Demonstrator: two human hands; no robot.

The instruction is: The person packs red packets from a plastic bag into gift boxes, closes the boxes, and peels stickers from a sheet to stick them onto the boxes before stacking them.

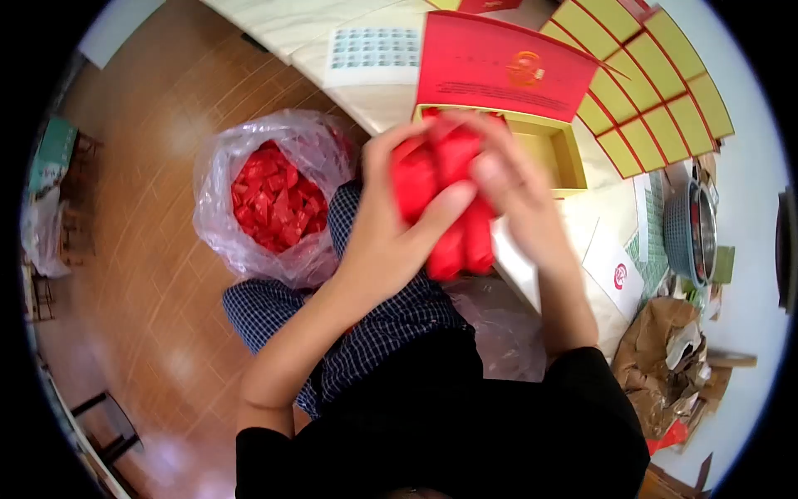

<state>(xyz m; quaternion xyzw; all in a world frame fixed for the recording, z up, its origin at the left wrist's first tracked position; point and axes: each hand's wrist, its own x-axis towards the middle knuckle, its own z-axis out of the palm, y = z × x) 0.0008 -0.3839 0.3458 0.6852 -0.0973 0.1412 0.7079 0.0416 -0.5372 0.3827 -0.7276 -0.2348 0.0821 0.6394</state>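
Several small red packets (445, 158) with shiny wrapping are bunched between my two hands, blurred by motion. My left hand (389, 229) wraps around their left side, its thumb lying across the front. From the right, my right hand (522, 187) closes on the same bunch, fingers bent over it. Just behind the hands an open gift box (569, 158) with a yellow inside rests on the table; its red lid (499, 71) stands raised. Some red shows in the box's left part, mostly hidden by my hands.
A clear plastic bag (218, 195) full of red packets (278, 200) stands at my left by my knee. Stacked yellow boxes with red edges (665, 91), a sticker sheet (374, 48), a white card (613, 270), a blue basket (680, 224) and crumpled brown paper (657, 341) surround the work area.
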